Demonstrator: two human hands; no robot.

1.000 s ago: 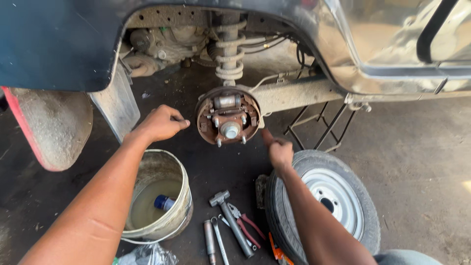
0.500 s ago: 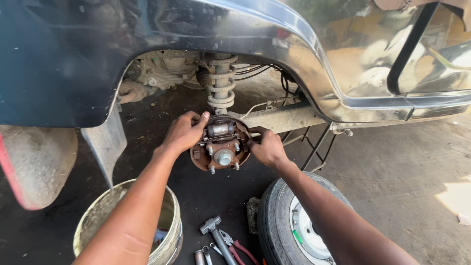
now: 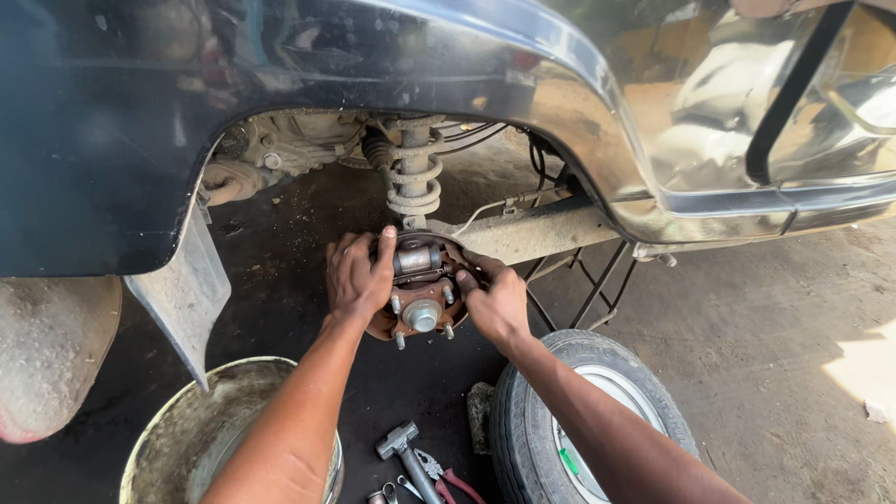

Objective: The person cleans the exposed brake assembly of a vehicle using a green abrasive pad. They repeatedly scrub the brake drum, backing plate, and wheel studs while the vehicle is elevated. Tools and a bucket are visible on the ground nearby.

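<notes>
Head view: the brake hub assembly point(image 3: 422, 297) sits exposed in the rear wheel arch of the dark car body point(image 3: 280, 56), directly below the coil spring point(image 3: 413, 173) and at the end of the axle beam point(image 3: 537, 233). The left hand point(image 3: 359, 275) rests on the assembly's left edge, fingers curled over the upper rim, thumb near the wheel cylinder. The right hand point(image 3: 497, 301) presses against the right edge, fingers bent and closed on the rim. The removed wheel point(image 3: 583, 420) lies flat on the floor beneath the right forearm. A bucket point(image 3: 191, 429) stands lower left, under the mud flap point(image 3: 187, 289). A hammer point(image 3: 403, 448) and red-handled pliers point(image 3: 448, 481) lie between bucket and wheel.
</notes>
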